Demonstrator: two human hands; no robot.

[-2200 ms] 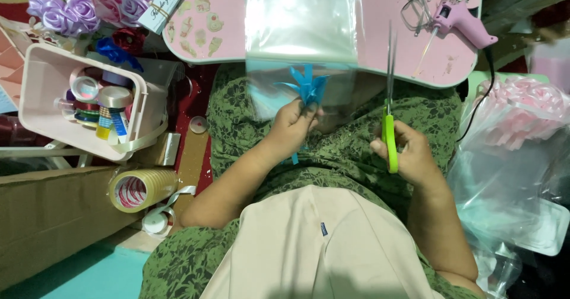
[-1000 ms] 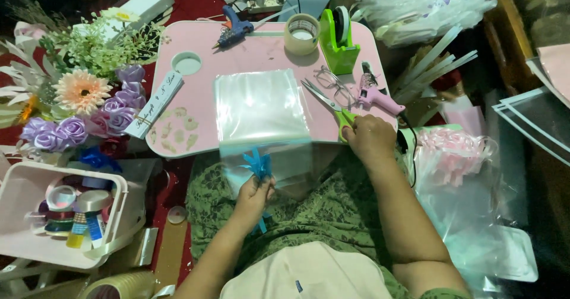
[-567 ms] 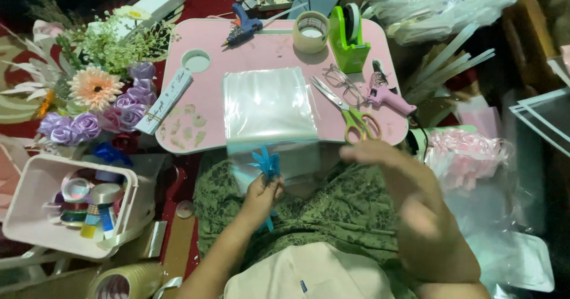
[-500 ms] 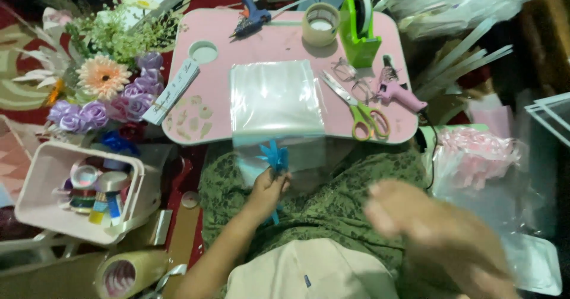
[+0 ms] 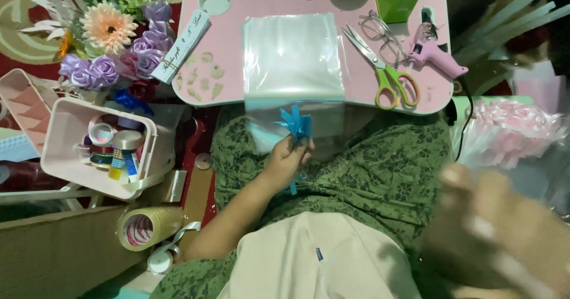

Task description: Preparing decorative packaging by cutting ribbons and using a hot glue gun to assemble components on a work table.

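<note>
a pink bench (image 5: 237,67) is carrying a stack of clear plastic sheets (image 5: 292,56) hanging over its near edge, with green-handled scissors (image 5: 383,67) and a pink glue gun (image 5: 436,53) lying toward its right edge. a pink basket (image 5: 59,150) of ribbon spools is sitting off the bench's left corner. the left hand (image 5: 288,156) is hovering just below the near edge, fingers closing tight around a blue ribbon flower (image 5: 295,124). the right hand (image 5: 504,228) is blurring at lower right; i cannot tell how its fingers are standing.
</note>
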